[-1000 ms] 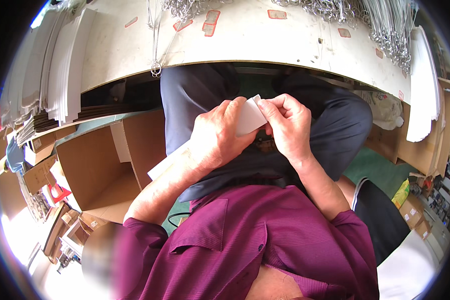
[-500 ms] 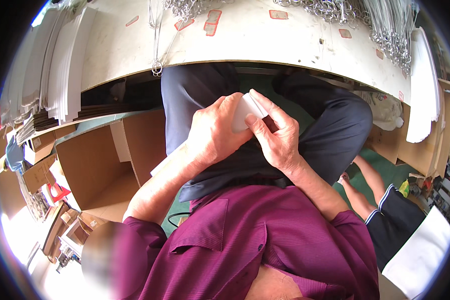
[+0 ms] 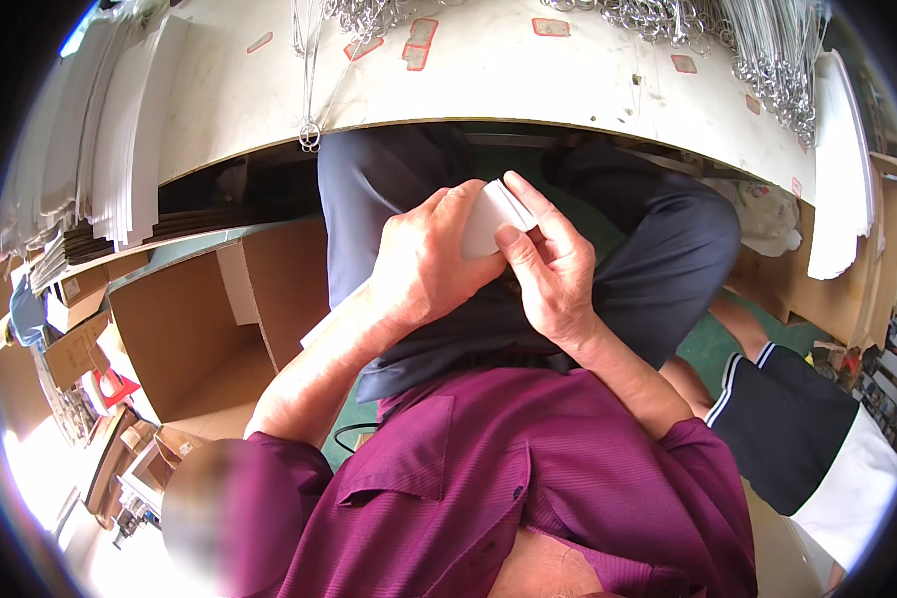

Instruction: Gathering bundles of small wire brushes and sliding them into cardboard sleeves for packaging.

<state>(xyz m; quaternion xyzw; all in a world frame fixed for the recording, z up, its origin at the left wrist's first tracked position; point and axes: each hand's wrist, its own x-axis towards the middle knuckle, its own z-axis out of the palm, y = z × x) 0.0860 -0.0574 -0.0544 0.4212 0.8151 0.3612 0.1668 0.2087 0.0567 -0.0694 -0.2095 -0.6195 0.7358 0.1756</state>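
Over my lap, both hands hold a small white stack that looks like cards, tilted, with thin lines along its upper right edge. My left hand is wrapped round its left and lower side, the fingers mostly hidden behind it. On the other side, my right hand has its thumb against the near corner of the stack and its fingers along the right edge. Part of the stack is covered by my hands.
Ahead is a white worktable with bunches of metal wire loops at its far right. White sheets stand at the left. An open cardboard box sits by my left arm. Another person in dark shorts is at the right.
My right fingers have shifted slightly along the stack's edge, and its layered edge shows a little wider. The other person at the right has moved closer to me.
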